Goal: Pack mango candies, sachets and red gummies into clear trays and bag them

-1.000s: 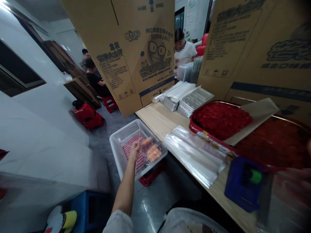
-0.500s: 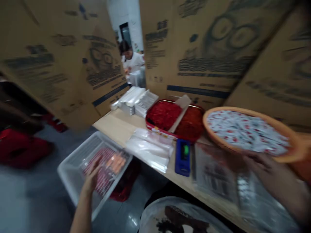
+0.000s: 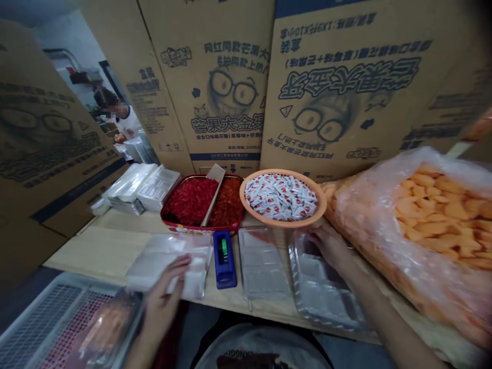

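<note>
My left hand (image 3: 169, 289) hovers over or touches the near edge of a stack of clear plastic bags (image 3: 154, 261), fingers stretched and slightly apart, holding nothing. At the right, my right hand (image 3: 330, 248) has its fingers bent over the far rim of a clear plastic compartment tray (image 3: 321, 287) on the table; the fingertips are partly hidden. Beside it lies another clear compartment tray (image 3: 263, 261). A blue tape dispenser (image 3: 224, 261) with green tape stands between the bags and the trays.
Behind are a red two-part tub (image 3: 194, 200) with a spatula (image 3: 214, 197), and an orange bowl (image 3: 322, 202) of small white packets. A large bag of orange chips (image 3: 442, 220) fills the right. Stacked packs (image 3: 132, 187), a white basket (image 3: 42, 307) and cardboard boxes (image 3: 230, 77) surround the table (image 3: 103, 241). A person (image 3: 128, 120) works beyond.
My view has turned to the right. My left hand has moved from above the basket to the plastic bags. My right hand has come to the clear tray's far rim.
</note>
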{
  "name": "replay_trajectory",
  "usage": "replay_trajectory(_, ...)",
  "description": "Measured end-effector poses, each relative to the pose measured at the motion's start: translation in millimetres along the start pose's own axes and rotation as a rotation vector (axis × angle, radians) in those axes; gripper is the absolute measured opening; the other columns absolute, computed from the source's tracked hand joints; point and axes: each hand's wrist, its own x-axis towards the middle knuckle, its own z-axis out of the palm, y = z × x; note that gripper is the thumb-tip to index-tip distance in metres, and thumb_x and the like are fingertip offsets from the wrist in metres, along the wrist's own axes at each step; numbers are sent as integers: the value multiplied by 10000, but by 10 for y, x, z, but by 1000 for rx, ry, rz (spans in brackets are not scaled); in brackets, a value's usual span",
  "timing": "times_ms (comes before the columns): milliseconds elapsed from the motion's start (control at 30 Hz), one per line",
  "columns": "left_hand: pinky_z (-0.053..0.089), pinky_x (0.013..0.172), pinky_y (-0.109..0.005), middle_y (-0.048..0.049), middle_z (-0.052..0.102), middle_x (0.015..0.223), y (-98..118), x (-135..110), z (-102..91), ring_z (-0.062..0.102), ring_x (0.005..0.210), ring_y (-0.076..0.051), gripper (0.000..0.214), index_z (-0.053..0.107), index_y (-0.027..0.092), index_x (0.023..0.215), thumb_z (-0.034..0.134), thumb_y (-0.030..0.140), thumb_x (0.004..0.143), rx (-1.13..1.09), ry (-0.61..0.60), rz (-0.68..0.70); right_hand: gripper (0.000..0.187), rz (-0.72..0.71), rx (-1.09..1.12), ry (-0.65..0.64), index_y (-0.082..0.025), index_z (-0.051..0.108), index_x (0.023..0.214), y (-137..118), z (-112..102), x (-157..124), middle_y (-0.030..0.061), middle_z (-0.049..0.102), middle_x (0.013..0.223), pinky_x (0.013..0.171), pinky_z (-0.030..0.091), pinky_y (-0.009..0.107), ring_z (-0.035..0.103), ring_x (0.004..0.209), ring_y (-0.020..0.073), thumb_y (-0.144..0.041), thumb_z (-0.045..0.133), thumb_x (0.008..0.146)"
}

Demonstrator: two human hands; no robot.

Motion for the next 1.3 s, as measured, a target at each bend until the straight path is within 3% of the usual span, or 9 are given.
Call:
replay_trajectory(167,160,1180,-397,26,579,1287,478,-40,1258,396,1325,-197,385,601,485,1143,470,260,860,-96,-799,163,119,-27,-29,14,-273,667,686,-45,-3,14,78,619,765,797,461,467,563,820,298,-299,554,710)
replay_trajectory(267,45,1190,-326,57,476,1385,662,-123,1726,274,1381,-181,454,539,530,1195,532,274,821,-170,-1007,173,105,-37,-31,56,-277,656,669,-29,1,16,75,606,743,785,459,468,553,807,290,-299,563,711)
replay_trajectory(367,79,1193,-327,49,473,1390,678,-159,1919,281,1377,-184,476,534,503,1217,572,273,802,-201,-1027,170,148,-64,-61,81,-262,653,674,1,1,11,82,598,745,769,453,472,549,809,287,-299,529,746)
replay_trajectory(567,108,1173,-472,-40,438,1429,518,-133,1959,259,1394,-225,432,534,365,1267,563,348,836,-98,-1078,324,214,-131,-144,125,-228,663,757,55,8,-40,84,616,797,764,453,434,556,826,265,-293,476,840)
replay_trajectory(700,113,1146,-523,-126,183,1546,394,-174,2052,61,1434,-297,700,386,214,1395,628,446,780,-53,-1057,370,278,-311,-214,248,-173,652,860,-7,-64,-92,90,622,809,696,466,390,562,793,245,-285,404,919)
replay_trajectory(833,177,1145,-470,-141,129,1554,406,-215,2267,163,1419,-289,893,109,256,1479,654,363,780,-434,-711,-11,230,-375,-220,312,-170,630,935,-282,-228,-120,79,623,860,710,470,364,560,818,222,-276,426,937)
replay_trajectory(1000,484,864,-433,-157,547,1255,689,-99,2475,624,1009,-283,742,372,241,1312,757,308,682,-839,-673,-623,211,-417,-192,377,-181,599,1057,-612,-515,-90,93,623,975,785,471,369,558,930,220,-256,448,931)
replay_trajectory(1167,514,744,-386,-109,640,1083,919,43,2465,656,918,-284,577,492,217,1096,801,201,610,-958,-657,-854,264,-40,-454,497,-155,620,1024,-292,-1226,20,108,622,939,792,446,359,563,898,229,-240,384,942)
replay_trajectory(1300,507,796,-429,-125,619,1148,987,119,2438,640,981,-305,615,462,221,1155,778,163,630,-989,-695,-889,308,448,-1019,106,-83,618,1079,270,-1798,125,188,589,1042,754,433,368,546,977,290,-93,375,890)
